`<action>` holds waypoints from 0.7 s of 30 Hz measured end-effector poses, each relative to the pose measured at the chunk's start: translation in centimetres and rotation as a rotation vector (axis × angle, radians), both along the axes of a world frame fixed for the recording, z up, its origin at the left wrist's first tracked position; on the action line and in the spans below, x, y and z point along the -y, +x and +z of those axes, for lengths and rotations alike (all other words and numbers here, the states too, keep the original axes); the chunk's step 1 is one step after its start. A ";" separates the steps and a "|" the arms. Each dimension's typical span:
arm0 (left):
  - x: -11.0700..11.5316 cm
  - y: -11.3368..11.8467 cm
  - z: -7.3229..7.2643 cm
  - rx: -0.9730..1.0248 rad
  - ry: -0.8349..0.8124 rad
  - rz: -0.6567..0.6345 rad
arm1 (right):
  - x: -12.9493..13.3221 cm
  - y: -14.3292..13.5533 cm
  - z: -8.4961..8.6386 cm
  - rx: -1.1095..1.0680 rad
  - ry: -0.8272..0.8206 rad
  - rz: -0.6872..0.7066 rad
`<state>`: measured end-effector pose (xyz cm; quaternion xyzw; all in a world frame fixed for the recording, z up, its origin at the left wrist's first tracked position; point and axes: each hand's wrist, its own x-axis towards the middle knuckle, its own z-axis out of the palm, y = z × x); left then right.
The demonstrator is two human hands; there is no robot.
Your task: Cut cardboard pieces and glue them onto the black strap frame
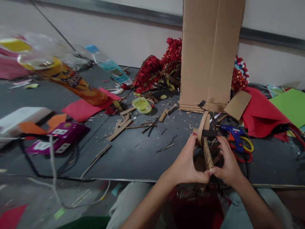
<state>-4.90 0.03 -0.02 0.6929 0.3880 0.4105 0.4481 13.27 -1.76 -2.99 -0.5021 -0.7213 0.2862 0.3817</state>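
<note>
Your left hand [187, 163] and right hand [228, 162] form 1 grip, pinching the cardboard piece [208, 155]; press evenly, without creasing its curved strip [202, 127].

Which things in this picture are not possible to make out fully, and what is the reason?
All in the head view:
Cardboard piece: partly hidden by the left hand and right hand.
Tall cardboard panel: top cut off by the upper edge.
Red decoration: partly behind that panel.
Scissors: partly covered by the blue glue gun.
Orange bottle: label writing blurred.
</note>
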 end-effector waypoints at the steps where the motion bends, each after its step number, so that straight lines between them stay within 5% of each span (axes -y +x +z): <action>1: 0.0 0.0 0.0 -0.005 -0.001 0.000 | 0.0 0.0 0.0 0.000 0.004 0.002; 21: 0.2 0.2 -0.5 0.003 0.010 -0.004 | 0.1 0.2 0.6 0.032 0.052 -0.016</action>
